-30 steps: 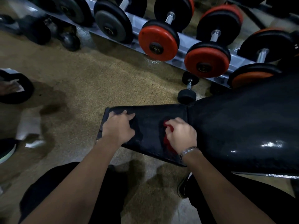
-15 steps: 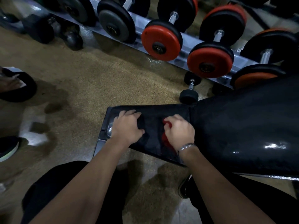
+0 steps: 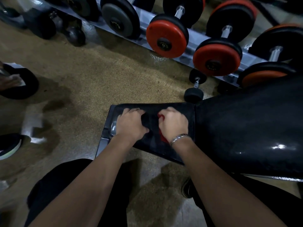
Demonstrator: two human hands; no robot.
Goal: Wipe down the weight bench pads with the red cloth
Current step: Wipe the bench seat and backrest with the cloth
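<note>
Wiping the seat pad (image 3: 152,141), hands drawn closer than a second ago.

Back pad (image 3: 246,128) glossy, seemingly untouched; brown floor (image 3: 98,79), dumbbell rack (image 3: 193,40) beyond. Left hand (image 3: 131,124) shifted right, fingers curled, bracing. Right hand (image 3: 174,122) clamped on red cloth (image 3: 162,136), bunched beneath, mid-stroke.

Behind it all a metal rack (image 3: 193,38) held a row of dumbbells: a grey-faced one (image 3: 117,22) on the left, then red-faced ones (image 3: 165,40) toward the right. A little black dumbbell (image 3: 195,87) lay on the speckled brown floor (image 3: 101,76) just below the rack. A shoe (image 3: 9,145) showed at the left edge.
</note>
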